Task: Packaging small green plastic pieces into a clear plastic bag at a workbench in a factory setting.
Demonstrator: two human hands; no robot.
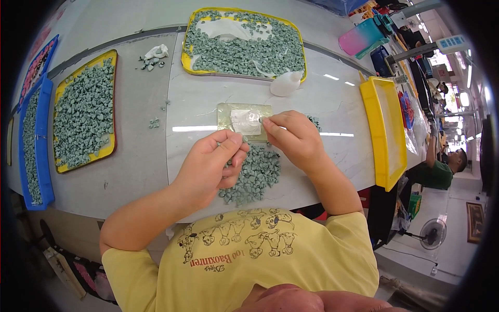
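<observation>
A pale table point(136, 151) fills most of the frame. At its upper centre lies a yellow tray point(304, 58) strewn with small grey-green pieces over white sheeting; a second yellow tray point(113, 139), at left, is full of them. A long blue bin point(46, 156) at the left edge holds more, and a deep yellow tub point(382, 135) stands at the right. A loose pile point(254, 176) of pieces lies at the centre, just below a greenish mat point(224, 111).

The left hand point(221, 158), over the pile's upper left, pinches a small piece point(245, 139) between thumb and forefinger. The right hand point(296, 136) has its fingertips together at the right edge of the white paper point(244, 122) on the mat; whether they grasp anything, I cannot tell. A white squeeze bottle point(285, 86) stands above the mat, near the upper tray.
</observation>
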